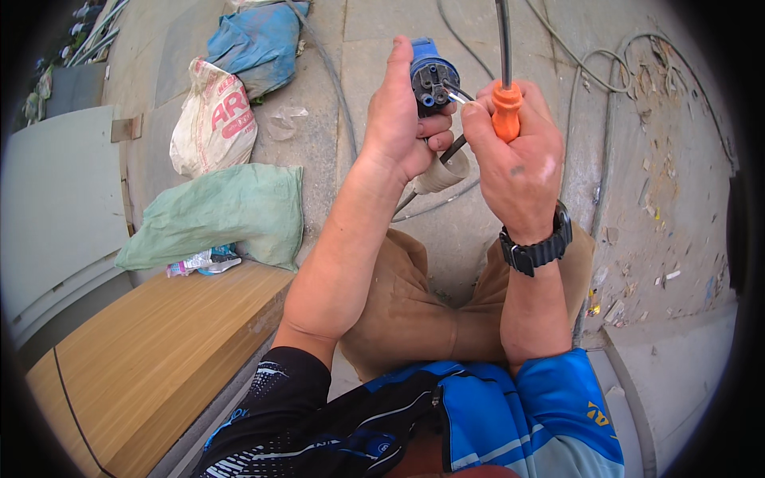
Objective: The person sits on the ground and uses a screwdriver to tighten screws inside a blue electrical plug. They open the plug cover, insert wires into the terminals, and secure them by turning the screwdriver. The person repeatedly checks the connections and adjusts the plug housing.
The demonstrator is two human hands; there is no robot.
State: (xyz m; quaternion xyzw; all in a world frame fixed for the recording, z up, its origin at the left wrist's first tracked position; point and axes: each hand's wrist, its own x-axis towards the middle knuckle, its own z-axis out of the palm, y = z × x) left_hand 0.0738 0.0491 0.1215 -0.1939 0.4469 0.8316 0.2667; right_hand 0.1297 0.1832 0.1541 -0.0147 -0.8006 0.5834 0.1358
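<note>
My left hand [408, 127] is wrapped round a blue industrial plug [433, 80], its black inner face with terminals turned up. My right hand [514, 155] grips an orange-handled screwdriver [505, 111], its metal shaft pointing up to the top edge. The right thumb is beside a thin light wire end at the plug's face; whether it pinches it, I cannot tell. A black cable [453, 150] runs below the plug through a loose pale cylindrical sleeve [442, 175].
Sacks lie left on the concrete floor [374, 24]: blue [253, 48], white [211, 119], green [215, 215]. A wooden board [151, 350] is lower left, a pale panel [60, 183] beyond it. Cables [598, 60] and scattered debris lie right. My legs [406, 303] are below my hands.
</note>
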